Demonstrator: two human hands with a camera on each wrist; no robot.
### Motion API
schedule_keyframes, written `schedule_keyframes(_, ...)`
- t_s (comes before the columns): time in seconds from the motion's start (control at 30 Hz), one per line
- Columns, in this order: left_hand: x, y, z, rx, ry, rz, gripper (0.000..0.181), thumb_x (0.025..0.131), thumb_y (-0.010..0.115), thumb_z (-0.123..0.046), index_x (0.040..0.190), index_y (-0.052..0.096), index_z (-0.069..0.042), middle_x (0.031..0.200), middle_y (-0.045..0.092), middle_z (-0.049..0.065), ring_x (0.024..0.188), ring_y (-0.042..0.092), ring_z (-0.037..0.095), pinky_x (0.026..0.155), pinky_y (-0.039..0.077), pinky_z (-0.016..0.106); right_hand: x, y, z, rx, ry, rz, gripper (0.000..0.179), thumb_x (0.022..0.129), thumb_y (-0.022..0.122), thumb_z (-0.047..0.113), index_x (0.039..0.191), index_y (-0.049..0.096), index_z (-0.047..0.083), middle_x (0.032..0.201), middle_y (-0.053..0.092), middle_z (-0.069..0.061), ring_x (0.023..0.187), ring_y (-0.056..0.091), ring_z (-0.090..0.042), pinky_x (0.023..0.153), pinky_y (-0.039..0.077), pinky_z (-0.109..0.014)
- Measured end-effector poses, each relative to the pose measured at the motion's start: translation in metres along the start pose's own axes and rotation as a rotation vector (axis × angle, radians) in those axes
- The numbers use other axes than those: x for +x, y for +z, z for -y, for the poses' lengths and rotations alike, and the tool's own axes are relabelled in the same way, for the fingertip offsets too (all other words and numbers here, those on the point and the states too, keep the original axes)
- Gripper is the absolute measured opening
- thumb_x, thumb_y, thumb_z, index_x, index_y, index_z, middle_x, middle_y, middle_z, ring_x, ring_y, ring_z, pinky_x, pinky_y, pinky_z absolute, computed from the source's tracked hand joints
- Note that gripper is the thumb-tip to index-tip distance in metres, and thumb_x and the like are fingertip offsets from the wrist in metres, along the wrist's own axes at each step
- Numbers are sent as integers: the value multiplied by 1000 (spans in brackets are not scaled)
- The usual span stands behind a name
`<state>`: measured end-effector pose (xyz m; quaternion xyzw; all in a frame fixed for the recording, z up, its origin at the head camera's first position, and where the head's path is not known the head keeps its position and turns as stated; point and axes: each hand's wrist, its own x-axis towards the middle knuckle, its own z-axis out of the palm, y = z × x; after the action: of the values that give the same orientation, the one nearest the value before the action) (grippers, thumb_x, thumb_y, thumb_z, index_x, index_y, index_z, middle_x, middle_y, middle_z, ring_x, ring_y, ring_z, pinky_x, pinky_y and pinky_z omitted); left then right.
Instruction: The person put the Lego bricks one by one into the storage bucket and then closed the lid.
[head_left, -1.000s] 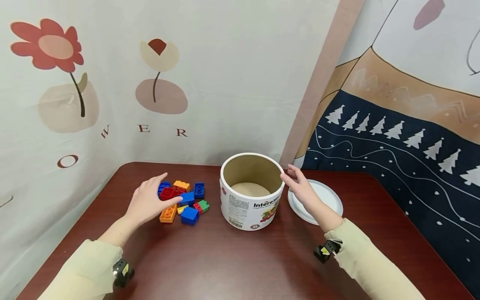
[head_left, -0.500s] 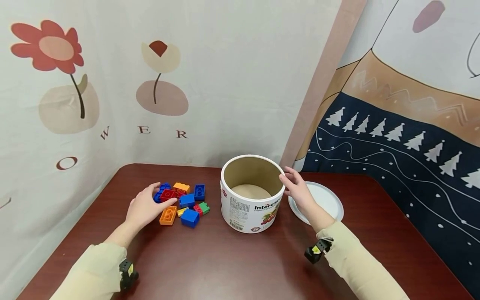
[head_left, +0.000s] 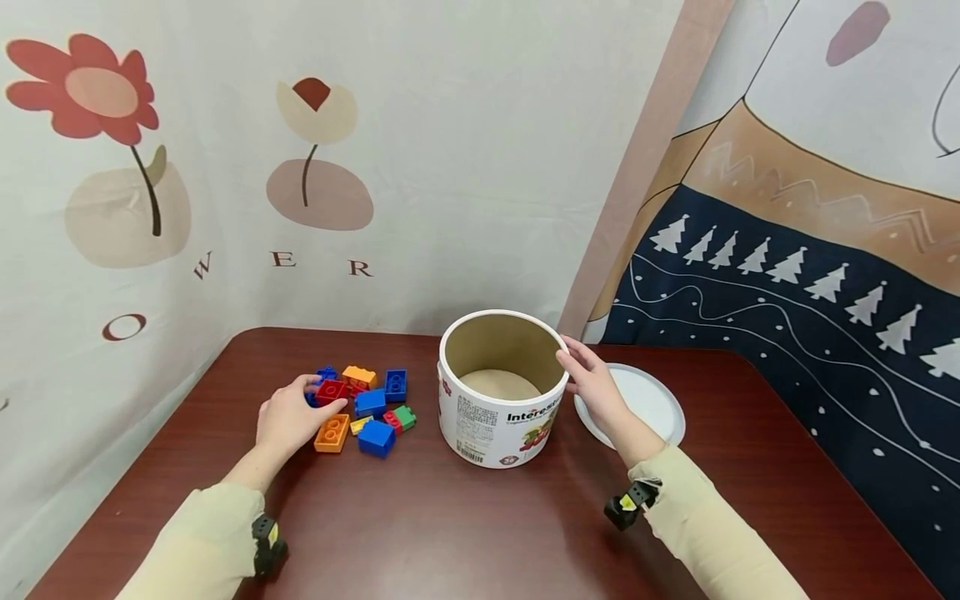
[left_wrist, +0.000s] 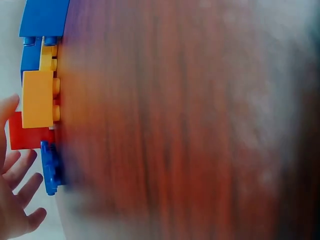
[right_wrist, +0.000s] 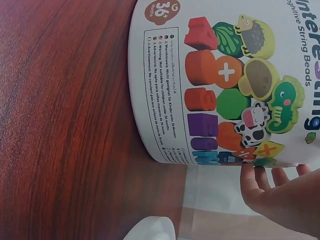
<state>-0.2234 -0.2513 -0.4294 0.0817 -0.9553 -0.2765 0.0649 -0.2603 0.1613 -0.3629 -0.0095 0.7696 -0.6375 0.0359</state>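
Note:
In the head view my left hand (head_left: 287, 421) is at the left of a small heap of toy building bricks. Its thumb and fingers are spread on either side of a red brick (head_left: 332, 392). An orange brick (head_left: 332, 434) lies in front of the thumb, and a blue brick (left_wrist: 49, 167) sits near the fingers in the left wrist view. My right hand (head_left: 597, 392) touches the right side of a white tub (head_left: 480, 429), near its rim. In the right wrist view the fingertips (right_wrist: 248, 172) meet the printed wall.
A round white lid (head_left: 652, 400) lies on the brown table (head_left: 420, 525) right of the tub, partly behind my right forearm. More bricks lie between hand and tub, including a blue brick (head_left: 377, 438) and a green brick (head_left: 405, 416). A curtain (head_left: 450, 167) hangs behind.
My left hand has lowered toward the red brick, its thumb and fingers closer together. My right hand has moved in to the tub's side. Bricks, tub and lid stay put.

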Motion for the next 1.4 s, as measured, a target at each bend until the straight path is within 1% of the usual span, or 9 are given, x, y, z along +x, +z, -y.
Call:
schedule_keyframes(0.1, 0, 1, 0, 4, 0, 1, 64, 86, 62, -44, 127, 47, 3, 124, 55, 29, 111, 49, 45, 97, 29, 64, 0, 0, 0, 3, -1, -2, 47, 99, 46, 21, 143, 35, 9, 144, 39, -19, 130, 42, -32, 92, 48, -33)
schedule_keyframes(0.23, 0, -1, -1, 5, 1, 9, 56, 86, 62, -37, 124, 50, 3, 121, 56, 30, 109, 51, 45, 97, 28, 64, -1, 1, 0, 8, 1, -9, 47, 99, 46, 20, 143, 36, 9, 143, 40, -19, 128, 43, -32, 83, 49, -23)
schedule_keyframes(0.4, 2, -3, -4, -25, 1, 19, 53, 87, 62, -33, 124, 49, 3, 122, 55, 30, 110, 50, 45, 98, 27, 65, 0, 1, 0, 14, 3, -17, 47, 98, 47, 19, 143, 37, 9, 141, 42, -19, 127, 44, -32, 78, 48, -20)
schedule_keyframes(0.5, 2, -7, -6, -55, 6, 19, 53, 87, 62, -32, 125, 48, 3, 124, 54, 30, 110, 49, 45, 98, 34, 61, -1, 2, 0, 13, -3, -16, 47, 98, 47, 19, 143, 37, 9, 141, 42, -20, 126, 44, -33, 77, 49, -19)
schedule_keyframes(0.6, 2, -12, -7, -92, 24, 17, 53, 87, 62, -30, 126, 48, 3, 123, 54, 29, 108, 50, 44, 92, 45, 55, -1, 1, 0, 9, -4, -15, 47, 98, 47, 20, 143, 37, 9, 141, 42, -20, 126, 44, -33, 79, 50, -21)
schedule_keyframes(0.67, 2, -15, -9, -116, 44, 11, 52, 87, 62, -29, 125, 48, 3, 120, 55, 29, 106, 52, 42, 87, 50, 52, -1, 1, 0, 5, -3, -14, 47, 98, 47, 20, 143, 37, 9, 142, 42, -19, 126, 45, -33, 82, 50, -23)
schedule_keyframes(0.87, 1, -24, -14, -163, 81, 12, 51, 88, 62, -27, 126, 47, 3, 121, 54, 29, 107, 52, 42, 88, 50, 51, -1, 0, 1, -8, 0, -12, 47, 98, 47, 22, 143, 36, 10, 142, 42, -19, 127, 44, -34, 92, 49, -33)
schedule_keyframes(1.17, 2, -39, -27, -173, 113, 7, 49, 90, 59, -28, 127, 47, 2, 122, 54, 29, 107, 52, 42, 88, 50, 52, -1, 0, 1, -18, 0, -8, 48, 98, 47, 23, 143, 37, 10, 143, 41, -19, 126, 45, -34, 95, 48, -37)
schedule_keyframes(1.4, 5, -48, -45, -197, 150, 23, 48, 91, 57, -28, 128, 47, 2, 123, 54, 27, 109, 52, 41, 89, 50, 51, -1, -1, 0, -12, -10, -3, 48, 98, 47, 23, 143, 37, 9, 143, 41, -20, 126, 45, -35, 97, 47, -39)
